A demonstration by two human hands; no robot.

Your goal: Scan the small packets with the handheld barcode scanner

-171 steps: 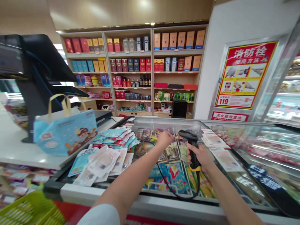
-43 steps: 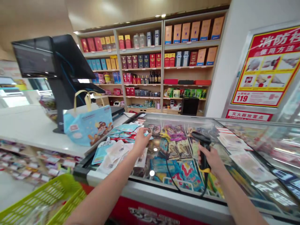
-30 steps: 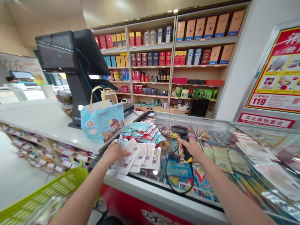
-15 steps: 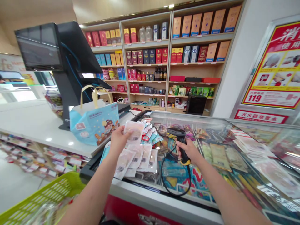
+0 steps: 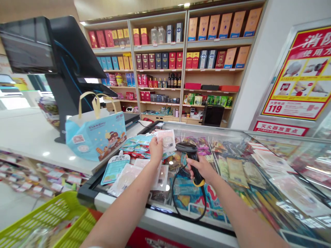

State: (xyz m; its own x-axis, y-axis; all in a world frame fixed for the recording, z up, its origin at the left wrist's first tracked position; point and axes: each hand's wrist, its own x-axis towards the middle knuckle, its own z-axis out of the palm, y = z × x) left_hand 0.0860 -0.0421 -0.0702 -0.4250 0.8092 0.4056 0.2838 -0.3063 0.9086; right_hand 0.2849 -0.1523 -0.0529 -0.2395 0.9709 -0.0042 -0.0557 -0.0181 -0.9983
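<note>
My left hand (image 5: 156, 150) pinches a clear-and-white packet (image 5: 167, 140) by its left side, close in front of the scanner's head. In my right hand (image 5: 201, 168) is a black and yellow barcode scanner (image 5: 186, 148), gripped round its handle, its head turned to the left toward the packet. The scanner's black cable (image 5: 174, 201) loops down over the glass. Below my left forearm lie several similar white packets (image 5: 126, 179), partly hidden by the arm. Behind them is a pile of blue and red pouches (image 5: 137, 143), and a light blue pouch (image 5: 115, 168) lies at the left.
The glass-topped freezer (image 5: 196, 128) holds many wrapped goods. A blue paper bag (image 5: 97, 136) stands on the white counter (image 5: 33, 137) beside a black checkout terminal (image 5: 69, 69). A green basket (image 5: 62, 206) is at lower left. More white packets (image 5: 297, 193) lie at right.
My left hand has carried the packet to the right, up to the scanner's head. My right hand still grips the scanner. The view has shifted slightly.
</note>
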